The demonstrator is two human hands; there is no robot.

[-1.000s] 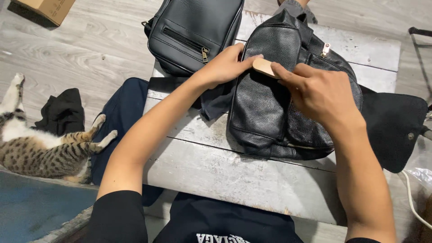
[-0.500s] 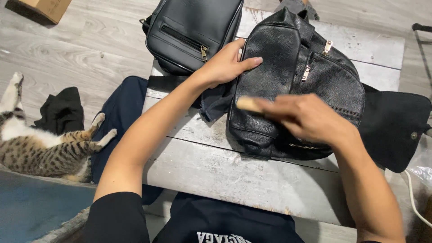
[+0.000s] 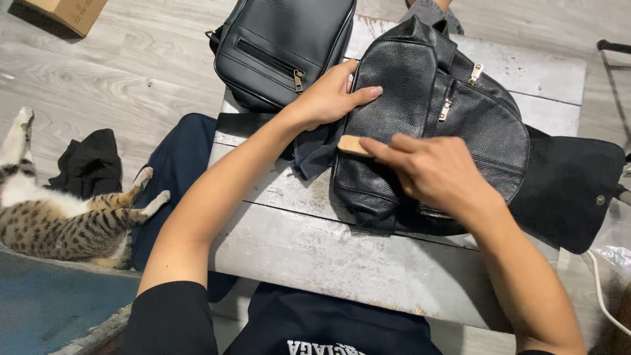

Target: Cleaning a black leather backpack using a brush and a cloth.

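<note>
The floor was pale grey wood planking, and on it stood the worn whitish counter in front of me. A striped cat lay stretched on the floor to my left, beside a dark heap of cloth. On the counter lay the black leather backpack, filling its middle and far right part, with a flat black flap spread out to its right. A second black bag sat at the far left corner, just beside the backpack. My left hand rested flat on the backpack's upper left edge, fingers stretched out and holding nothing, only pressing down. My right hand lay over the backpack's front, fingers curled tight around a small wooden brush, whose pale end stuck out toward the left against the leather. A cardboard box sat at the far left corner of the floor.
</note>
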